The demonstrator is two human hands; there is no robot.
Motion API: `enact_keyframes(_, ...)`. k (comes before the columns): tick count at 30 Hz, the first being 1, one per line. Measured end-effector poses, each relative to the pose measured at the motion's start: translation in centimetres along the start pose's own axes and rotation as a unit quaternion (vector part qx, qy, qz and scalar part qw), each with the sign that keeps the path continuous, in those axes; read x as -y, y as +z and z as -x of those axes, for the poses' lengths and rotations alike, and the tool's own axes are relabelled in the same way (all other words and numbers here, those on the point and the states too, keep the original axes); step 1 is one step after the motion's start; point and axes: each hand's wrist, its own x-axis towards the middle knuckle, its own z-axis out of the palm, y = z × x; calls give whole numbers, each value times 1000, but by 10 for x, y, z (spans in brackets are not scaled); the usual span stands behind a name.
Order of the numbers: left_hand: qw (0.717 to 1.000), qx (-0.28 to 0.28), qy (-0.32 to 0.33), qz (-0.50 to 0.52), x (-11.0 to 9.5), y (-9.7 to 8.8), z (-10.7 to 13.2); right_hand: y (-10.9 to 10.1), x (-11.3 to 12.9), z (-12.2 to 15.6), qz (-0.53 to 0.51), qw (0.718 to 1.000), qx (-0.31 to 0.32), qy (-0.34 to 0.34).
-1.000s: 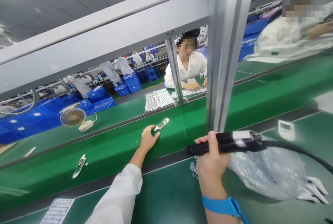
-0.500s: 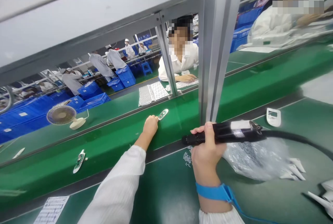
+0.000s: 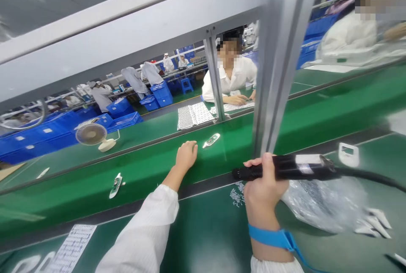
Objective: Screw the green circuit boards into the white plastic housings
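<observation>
White shell [image 3: 211, 140] lies on the green belt [image 3: 152, 165], just beside your left hand [image 3: 187, 154], at its 2 o'clock. Those fingers bend, but I cannot tell if they meet. Your right hand [image 3: 265, 186] grips a black tool [image 3: 294, 167]; little screws [image 3: 235, 197] lie at 6 o'clock from its tip.

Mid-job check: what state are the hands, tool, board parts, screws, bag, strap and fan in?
left hand: partly curled, nothing visibly held
right hand: closed around black tool
black tool: held, cord attached
farther board part: lying on green belt, board exposed
nearer board part: lying there too, board exposed
screws: loose in a pile
plastic bag: crumpled
wrist strap: fastened around right wrist
fan: upright; spinning, cannot tell
</observation>
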Motion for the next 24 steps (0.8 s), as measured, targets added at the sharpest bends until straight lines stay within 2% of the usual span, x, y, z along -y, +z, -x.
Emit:
enact_keyframes(2,999,-10,-33,-1,34,-10,30,2,0,1,-2,1000,-9,2)
enact_keyframes(6,992,-31,-122,-20,107,-43,94,4,-2,6,6,1000,-1,-4)
enact_keyframes(8,990,-34,-137,-18,125,-54,110,5,-3,9,12,1000,1,-3)
enact_keyframes(9,991,-30,-131,-11,126,-54,111,5,-4,10,14,1000,2,-3)
enact_keyframes(10,993,-24,-117,0,120,-51,107,5,-4,10,15,1000,3,-4)
enact_keyframes(12,997,-9,-73,28,91,-34,86,5,-3,11,16,1000,2,-11)
enact_keyframes(17,998,9,11,65,-22,21,5,5,1,7,20,1000,3,-9)
enact_keyframes(19,998,9,20,59,-56,33,-22,5,2,6,23,1000,5,-5)
enact_keyframes(21,998,14,29,46,-75,39,-41,3,2,5,24,1000,9,-1)
enact_keyframes(24,998,31,51,25,-87,42,-57,1,1,3,26,1000,17,5)
